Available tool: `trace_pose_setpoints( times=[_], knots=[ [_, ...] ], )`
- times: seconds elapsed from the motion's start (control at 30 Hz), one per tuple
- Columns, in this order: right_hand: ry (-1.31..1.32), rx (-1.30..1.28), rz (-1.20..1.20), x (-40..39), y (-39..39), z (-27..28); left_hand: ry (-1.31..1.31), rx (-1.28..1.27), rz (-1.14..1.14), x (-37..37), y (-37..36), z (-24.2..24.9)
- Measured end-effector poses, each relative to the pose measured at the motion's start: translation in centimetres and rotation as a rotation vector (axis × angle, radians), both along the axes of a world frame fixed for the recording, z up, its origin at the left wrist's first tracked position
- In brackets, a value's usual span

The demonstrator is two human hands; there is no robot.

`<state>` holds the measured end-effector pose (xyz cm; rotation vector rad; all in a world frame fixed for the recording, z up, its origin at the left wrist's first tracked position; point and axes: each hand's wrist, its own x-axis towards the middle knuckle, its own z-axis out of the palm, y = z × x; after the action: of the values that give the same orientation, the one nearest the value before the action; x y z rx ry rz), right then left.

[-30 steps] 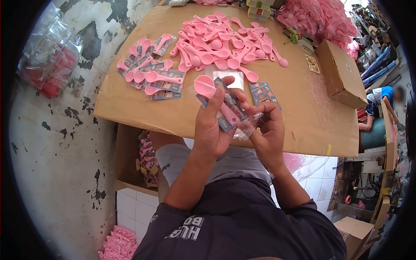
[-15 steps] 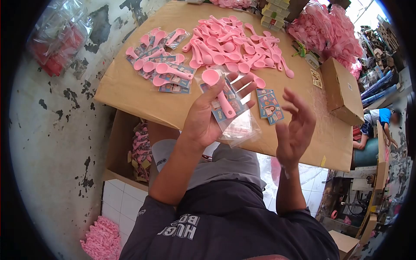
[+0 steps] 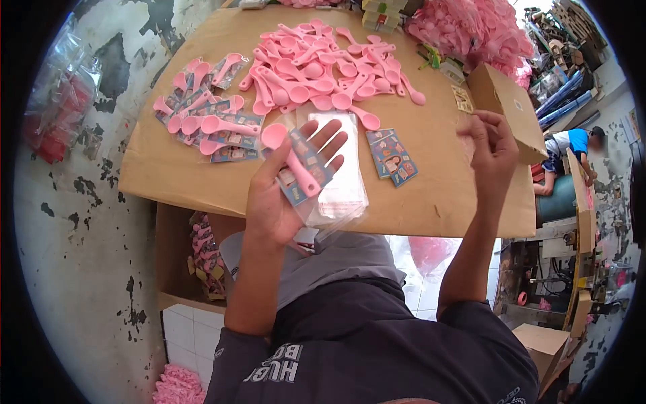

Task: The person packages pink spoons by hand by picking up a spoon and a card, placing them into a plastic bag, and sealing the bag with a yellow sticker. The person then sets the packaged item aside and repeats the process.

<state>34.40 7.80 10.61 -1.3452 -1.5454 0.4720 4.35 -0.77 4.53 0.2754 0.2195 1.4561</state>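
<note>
My left hand [image 3: 272, 205] is palm up, its thumb pressing a pink measuring spoon [image 3: 303, 174] and a blue printed card [image 3: 323, 160] in a clear plastic bag; its other fingers are stretched out. Over the table's right side, my right hand [image 3: 496, 145] is closed in a pinch. Something thin and faint shows by its fingertips, too blurred to name. A stack of clear bags [image 3: 343, 192] lies beside my left hand. Blue cards [image 3: 392, 158] lie between the hands. To the left is a heap of bagged spoons with cards [image 3: 225, 128].
Loose pink spoons [image 3: 316, 67] are piled on the brown-covered table [image 3: 444, 195]. An open cardboard box [image 3: 508, 111] stands at the right edge, near a bulging bag of spoons [image 3: 464, 34]. Another box [image 3: 176, 249] sits below left. A person [image 3: 568, 148] is at far right.
My right hand has moved right and away from me, its spread fingers closing into a pinch. My left hand still holds the bagged spoon. The whole view has shifted somewhat.
</note>
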Motion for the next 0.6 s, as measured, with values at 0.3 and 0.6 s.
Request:
trace_pose_setpoints(
  times=[0.3,0.6],
  knots=[
    [-0.364,0.488,0.700,-10.7,-3.5,-2.9,0.026,0.023,-0.131,1.9,0.3,1.0],
    [0.320,0.089,0.754,-9.7,-4.6,-2.8,0.376,0.087,0.023,0.7,-0.8,0.2]
  ],
)
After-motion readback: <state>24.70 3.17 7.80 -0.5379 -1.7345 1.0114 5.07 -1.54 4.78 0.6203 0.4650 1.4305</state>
